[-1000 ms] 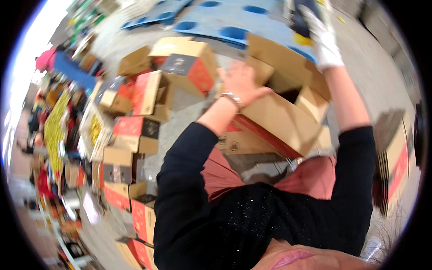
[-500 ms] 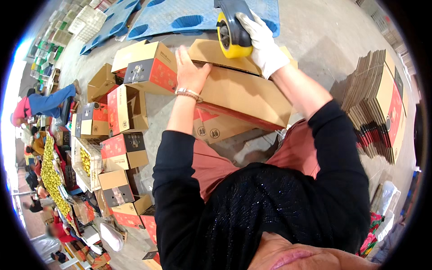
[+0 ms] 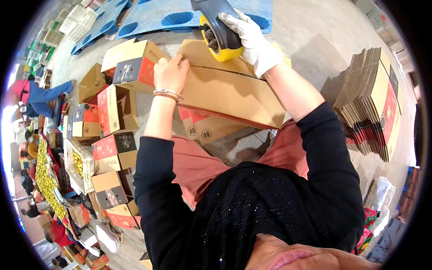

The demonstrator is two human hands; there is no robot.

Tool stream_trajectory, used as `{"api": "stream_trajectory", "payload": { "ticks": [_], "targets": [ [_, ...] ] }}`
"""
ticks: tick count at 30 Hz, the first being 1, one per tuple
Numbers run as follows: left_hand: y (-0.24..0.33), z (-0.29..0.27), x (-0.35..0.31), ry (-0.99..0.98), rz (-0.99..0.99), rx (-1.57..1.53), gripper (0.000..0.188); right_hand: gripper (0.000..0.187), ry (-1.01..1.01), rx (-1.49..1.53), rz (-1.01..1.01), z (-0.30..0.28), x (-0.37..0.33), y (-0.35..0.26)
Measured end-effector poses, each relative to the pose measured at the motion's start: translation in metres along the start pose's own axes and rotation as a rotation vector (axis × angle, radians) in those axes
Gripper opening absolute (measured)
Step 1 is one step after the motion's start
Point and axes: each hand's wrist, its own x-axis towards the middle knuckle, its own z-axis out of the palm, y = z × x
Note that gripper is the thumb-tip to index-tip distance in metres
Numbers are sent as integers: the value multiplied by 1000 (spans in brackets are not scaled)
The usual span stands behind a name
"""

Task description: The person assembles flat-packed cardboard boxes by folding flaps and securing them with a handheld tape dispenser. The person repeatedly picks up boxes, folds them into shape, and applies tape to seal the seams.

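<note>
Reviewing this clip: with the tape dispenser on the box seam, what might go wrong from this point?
1. The bare left hand presses the brown cardboard box beside the seam, near the yellow-and-black tape dispenser; its cutting edge might nick the fingers.
2. The box is held up against the body rather than on a surface, so it may shift and the tape run crooked.
3. The white-gloved right hand might slip on the handle.

Left of the held carton [image 3: 229, 90] — assembled boxes [image 3: 119, 108] crowd the floor, little passage. Right: bare concrete strip [image 3: 315, 40] open, bounded by flat cardboard stack [image 3: 373, 103]. Far — blue pallets [image 3: 180, 15].
</note>
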Motion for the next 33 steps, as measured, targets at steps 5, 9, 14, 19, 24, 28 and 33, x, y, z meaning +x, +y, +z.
{"api": "stream_trajectory", "payload": {
  "ticks": [5,9,14,19,24,28,33],
  "targets": [
    [-1,14,-15,143,11,35,32,32,26,-73,-55,11,-11,8],
    [-8,13,-7,-179,-129,-198,43,35,8,-148,-10,16,-19,4],
    [-8,14,-8,-217,-130,-187,44,28,-117,-79,79,1,-18,-20],
    [-10,10,-7,-238,-158,-225,43,34,-325,-370,315,9,-40,-49],
    [-29,31,-9,179,168,-263,43,45,-306,-357,458,-4,-42,-35],
    [0,-16,3,-243,-281,-1368,45,49,-291,-369,494,-9,-41,-42],
    [8,-50,16,-545,-353,-1685,37,51,-362,-341,527,0,-40,-47]
  ]
}}
